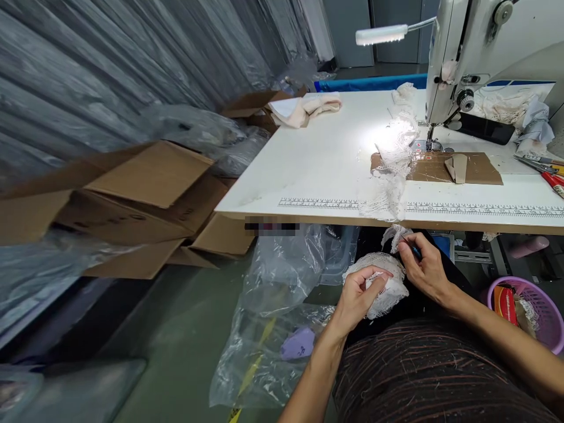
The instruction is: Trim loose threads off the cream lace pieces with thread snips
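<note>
Over my lap lies white lace fabric [388, 296], bunched in a rounded piece. My left hand [362, 289] pinches this lace between thumb and fingers. A little higher and to the right, my right hand [420, 261] is closed on a strip of the lace just below the table's front edge. Something thin and dark shows at its fingertips, too small to name. From there a lace strip [382, 194] runs up over the table edge and across the tabletop, passing left of the sewing machine's needle [429, 138].
The sewing machine [453, 64] stands on a white table [308, 164] with a printed ruler. Scissors [535, 165] lie at the right. Open cardboard boxes [150, 176] and plastic bags [282, 270] crowd the left. A purple basket [546, 308] sits at lower right.
</note>
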